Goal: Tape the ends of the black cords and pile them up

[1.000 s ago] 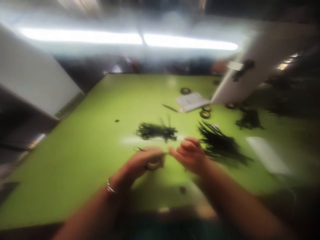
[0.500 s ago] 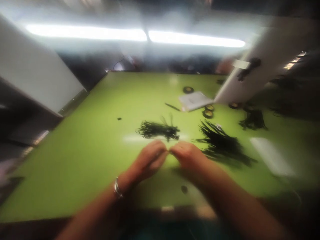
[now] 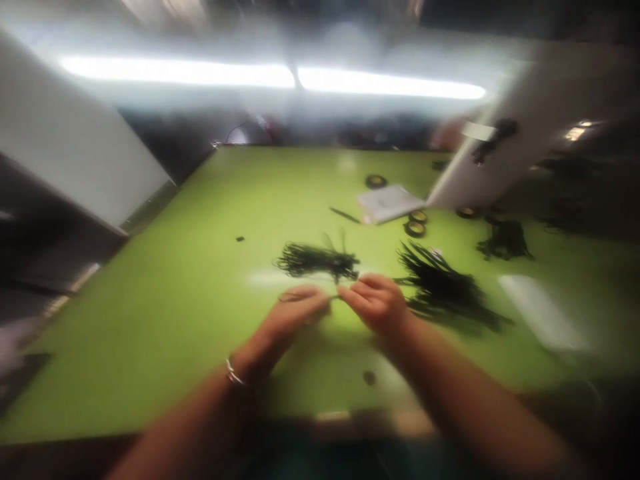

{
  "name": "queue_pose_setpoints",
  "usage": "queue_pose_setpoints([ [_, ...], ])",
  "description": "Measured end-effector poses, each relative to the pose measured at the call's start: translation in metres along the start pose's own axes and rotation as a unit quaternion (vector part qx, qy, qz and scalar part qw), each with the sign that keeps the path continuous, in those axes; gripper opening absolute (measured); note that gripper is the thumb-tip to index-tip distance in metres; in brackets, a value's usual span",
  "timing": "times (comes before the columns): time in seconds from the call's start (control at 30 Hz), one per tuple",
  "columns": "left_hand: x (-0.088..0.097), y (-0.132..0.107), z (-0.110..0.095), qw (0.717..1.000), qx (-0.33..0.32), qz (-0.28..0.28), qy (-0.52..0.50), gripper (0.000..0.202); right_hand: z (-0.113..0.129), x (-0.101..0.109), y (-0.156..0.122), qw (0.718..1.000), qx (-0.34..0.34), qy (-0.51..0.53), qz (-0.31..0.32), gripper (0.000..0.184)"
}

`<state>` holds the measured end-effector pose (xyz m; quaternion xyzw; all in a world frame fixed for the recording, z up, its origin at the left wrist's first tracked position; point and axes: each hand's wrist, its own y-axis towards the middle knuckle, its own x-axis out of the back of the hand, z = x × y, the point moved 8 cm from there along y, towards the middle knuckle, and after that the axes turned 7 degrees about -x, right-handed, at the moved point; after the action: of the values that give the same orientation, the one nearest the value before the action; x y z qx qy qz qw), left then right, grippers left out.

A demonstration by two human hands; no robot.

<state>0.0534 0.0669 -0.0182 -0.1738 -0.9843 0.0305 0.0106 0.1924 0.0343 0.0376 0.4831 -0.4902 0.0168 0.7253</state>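
Note:
A short stretch of thin black cord (image 3: 335, 297) shows between my hands, above the green table (image 3: 190, 320). My left hand (image 3: 301, 305) is closed on it, with a thin dark loop showing over the knuckles. The fingertips of my right hand (image 3: 375, 300) pinch the cord's other side, thumb against forefinger. Just beyond them lies a bundle of looped black cords (image 3: 315, 259). To the right of my right hand spreads a larger heap of straight black cords (image 3: 445, 283). Blur hides the cord's ends.
Farther back are a white notepad (image 3: 390, 203), a dark pen (image 3: 345, 214) and several rolls of black tape (image 3: 376, 181). On the right lie a white strip (image 3: 540, 310) and another dark bundle (image 3: 506, 240). White panels (image 3: 75, 133) stand at both sides.
My hands have moved slightly apart, so more of the cord shows between them. My right hand has turned and risen a little. The bundles lie where they were.

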Motion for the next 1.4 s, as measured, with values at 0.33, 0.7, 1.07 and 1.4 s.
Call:
queue_pose_setpoints([
  [0.33,-0.016,-0.008,-0.040,0.920,-0.298,0.057,0.248,0.008,-0.009,-0.032,-0.004,0.930,-0.205,0.205,0.225,0.021],
  [0.7,-0.010,-0.001,0.007,0.983,0.055,0.139,-0.107,0.029,0.021,0.021,0.001,0.995,0.067,-0.037,-0.058,0.025],
  [1.07,-0.009,-0.005,-0.041,0.931,-0.291,0.012,0.221,0.009,-0.011,-0.023,0.002,0.929,-0.231,0.241,0.162,0.021],
  [1.4,0.000,0.003,-0.008,0.993,-0.067,0.092,0.039,0.018,0.001,0.005,0.008,0.996,-0.064,0.039,0.045,0.017],
])
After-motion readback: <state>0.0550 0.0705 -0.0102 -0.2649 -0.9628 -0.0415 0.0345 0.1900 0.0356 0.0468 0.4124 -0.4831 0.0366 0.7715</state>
